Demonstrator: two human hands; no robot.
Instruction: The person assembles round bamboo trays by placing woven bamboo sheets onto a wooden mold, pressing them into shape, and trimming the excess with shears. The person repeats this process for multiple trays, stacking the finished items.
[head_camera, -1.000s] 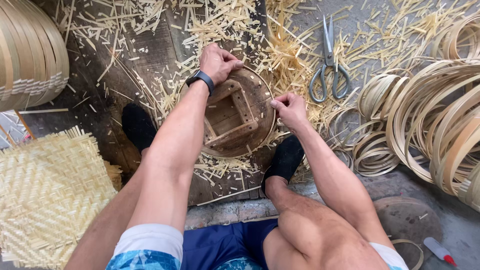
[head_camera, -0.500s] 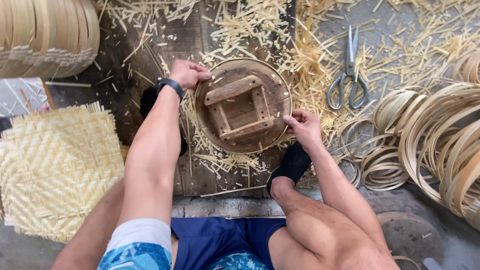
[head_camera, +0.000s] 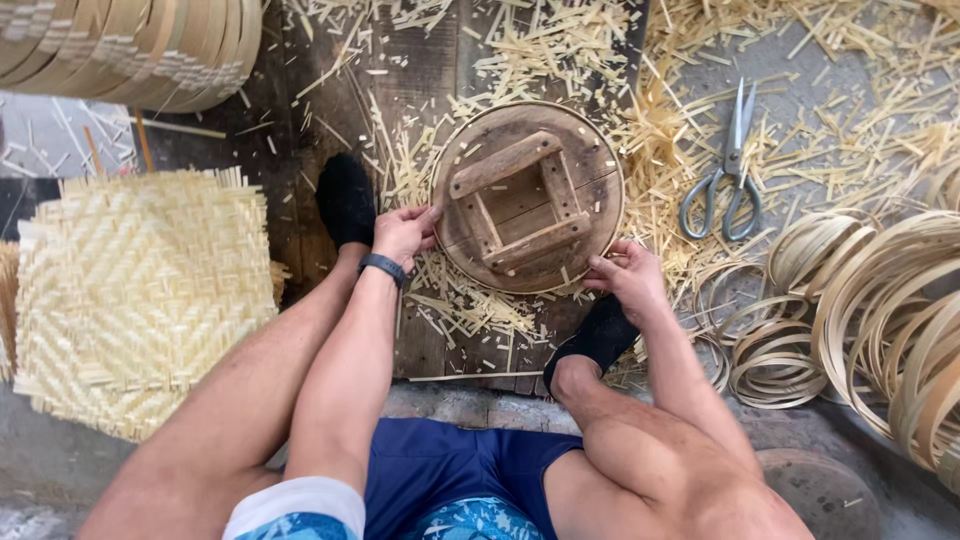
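View from above of a person seated on the ground, knees spread, so the work sits between the feet within easy reach. In the upper centre of the frame a round wooden form (head_camera: 527, 196) lies flat on dark planks, with a square frame of wooden bars on its upper face and a thin pale strip running around its rim. The left hand (head_camera: 403, 231) grips the form's left edge, fingers curled onto the rim, a dark wristband just behind it. The right hand (head_camera: 628, 278) pinches the lower right edge, fingertips pressed on the strip, so the two hands steady the disc from opposite sides. Both feet, in black socks, rest just beside the form, below left and below right. Scissors (head_camera: 726, 172) lie to the right, blades closed, near the right hand. Coiled bamboo hoops (head_camera: 860, 300) pile along the right edge. A woven bamboo mat (head_camera: 130, 295) lies at the left, and stacked rims (head_camera: 130, 45) fill the upper left corner. Pale bamboo offcuts (head_camera: 560, 45) litter the floor
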